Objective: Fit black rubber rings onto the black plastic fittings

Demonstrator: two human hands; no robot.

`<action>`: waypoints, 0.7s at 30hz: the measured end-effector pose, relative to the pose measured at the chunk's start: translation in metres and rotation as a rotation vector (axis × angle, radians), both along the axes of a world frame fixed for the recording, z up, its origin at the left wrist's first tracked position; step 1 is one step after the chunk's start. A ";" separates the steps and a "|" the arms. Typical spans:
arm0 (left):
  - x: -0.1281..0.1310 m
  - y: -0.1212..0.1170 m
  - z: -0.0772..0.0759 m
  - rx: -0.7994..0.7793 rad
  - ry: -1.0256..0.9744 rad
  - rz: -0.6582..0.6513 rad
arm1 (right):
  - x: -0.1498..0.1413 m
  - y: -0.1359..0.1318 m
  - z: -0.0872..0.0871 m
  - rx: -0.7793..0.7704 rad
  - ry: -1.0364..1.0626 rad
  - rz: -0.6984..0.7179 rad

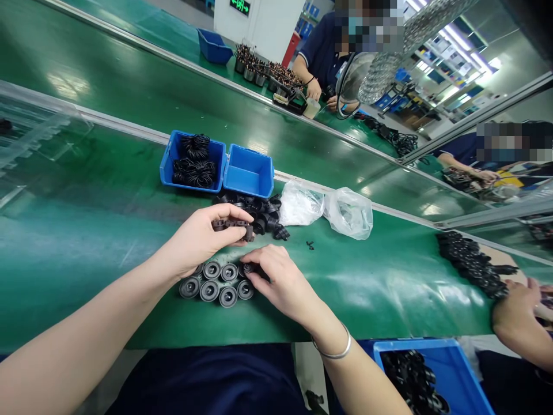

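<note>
My left hand (213, 233) is closed round several small black plastic parts (231, 224), held in a row between thumb and fingers. Just below and to the right, my right hand (279, 279) pinches a small black ribbed part (247, 267) at the edge of a group of round, grey-black cup-shaped pieces (209, 290). Those pieces stand in two rows on the green table, with pale centres facing up. My right fingers partly hide the pieces at that end, so I cannot tell whether the ribbed part touches one. A pile of black ring-like parts (261, 222) lies behind my hands.
Behind the pile stand a blue bin of coiled black cables (167, 167) and another blue bin (249, 173), beside clear plastic bags (348, 213). Black parts (469, 262) lie near a co-worker's hands at right. A blue crate (458, 374) sits below the table edge.
</note>
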State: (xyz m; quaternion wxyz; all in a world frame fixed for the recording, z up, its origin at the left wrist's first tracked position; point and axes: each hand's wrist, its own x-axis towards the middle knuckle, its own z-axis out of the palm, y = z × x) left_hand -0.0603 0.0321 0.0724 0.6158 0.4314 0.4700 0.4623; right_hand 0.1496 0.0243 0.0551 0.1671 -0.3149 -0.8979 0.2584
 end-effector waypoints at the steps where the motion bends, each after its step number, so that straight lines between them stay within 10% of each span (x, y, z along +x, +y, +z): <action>1: 0.000 0.000 0.000 -0.003 0.000 -0.003 | 0.001 0.000 0.001 0.009 -0.009 -0.004; 10: 0.001 -0.004 0.000 -0.045 -0.028 -0.105 | -0.005 0.000 0.007 -0.102 0.407 -0.281; 21: 0.002 -0.003 0.003 -0.080 -0.066 -0.106 | 0.002 -0.005 0.014 -0.169 0.492 -0.290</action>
